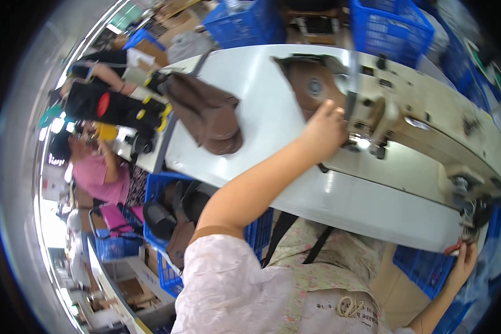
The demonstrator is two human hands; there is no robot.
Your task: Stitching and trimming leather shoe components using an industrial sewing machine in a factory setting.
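My left hand (324,129) reaches across the white sewing table, its fingers closed on a brown shoe upper (313,83) beside the needle area of a cream sewing machine (423,119). The upper has a round grey mark, and its part nearest the needle is hidden by my hand. At the table's right front corner, my right hand (465,263) has its fingers closed at a small red object (452,248), whose kind is too small to tell. To the left of my left arm lies a pile of brown shoe uppers (210,117).
Blue crates (245,25) stand behind the table, with another blue crate (392,28) behind the machine. One crate left of my lap holds dark shoe parts (175,206). Further left, a person in a pink shirt (97,172) sits near a black machine (108,108); another person's arm (108,75) reaches in.
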